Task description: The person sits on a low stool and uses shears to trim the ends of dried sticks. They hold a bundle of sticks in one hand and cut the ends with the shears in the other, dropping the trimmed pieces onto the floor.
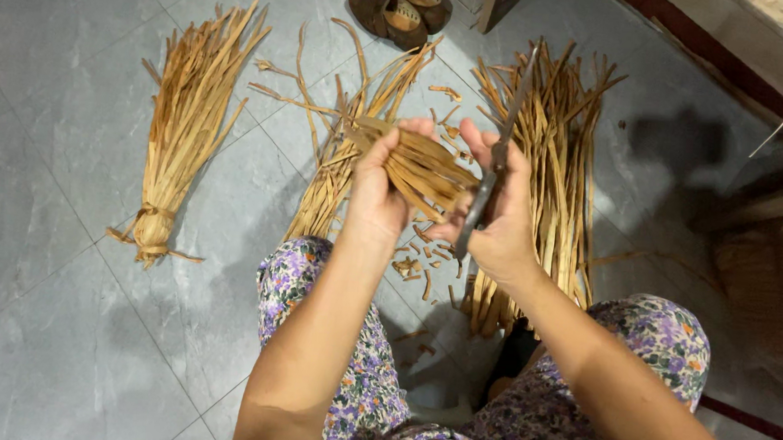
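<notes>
**A:** What are the hands doing?

**B:** The left hand [377, 190] is closed in a fist around a small bunch of dried reed strips [426, 168], holding it out over the floor with the ends fanning toward the right. The right hand [501, 213] is wrapped round the handles of a pair of long dark scissors [494, 176], whose blades point up and away, just beside the ends of the held bunch.

**A:** Are the blades apart or together?

**B:** They look nearly closed, seen edge-on; I can't say for certain.

**A:** How far along does the trimming look?

**B:** Partway, I'd judge. Short cut-off scraps [411, 266] lie scattered on the grey tile floor [50, 317] below the hands and between the knees, with a few more farther off. To the right lies a loose pile of long strips [554, 157], and another loose sheaf [335, 176] lies behind the left hand. Which of those are trimmed I can't tell.

**A:** Anything finished?

**B:** A tied bundle [184, 126], bound at its near end, lies well apart on the left. That one looks done.

**A:** And beyond that?

**B:** A pair of brown sandals [403, 8] at the far edge, and the person's purple floral clothing [354, 390] in the near foreground.
</notes>
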